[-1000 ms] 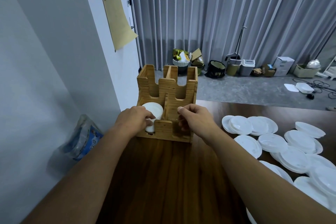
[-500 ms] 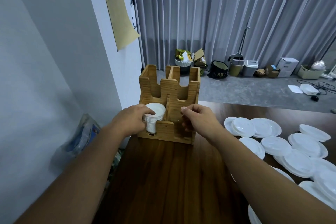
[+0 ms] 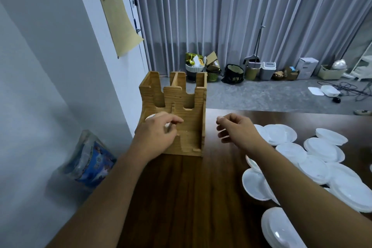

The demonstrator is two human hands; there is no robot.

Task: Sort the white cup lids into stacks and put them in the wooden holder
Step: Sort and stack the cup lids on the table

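The left hand (image 3: 156, 134) covers most of the lid stack (image 3: 149, 117) in the near-left compartment of the wooden holder (image 3: 189, 125), so only a sliver of white rim shows above the knuckles, and contact between fingers and stack cannot be confirmed. To the right of the holder, the right forearm (image 3: 298, 183) hides parts of several loose lids (image 3: 322, 151), and the frame's right and bottom edges cut off the outermost ones. Left of the holder, a blue-printed plastic bag (image 3: 90, 161) is blurred, probably holding packaged goods, and the writing on the brown paper sheet (image 3: 118, 16) above the holder is too small to read.
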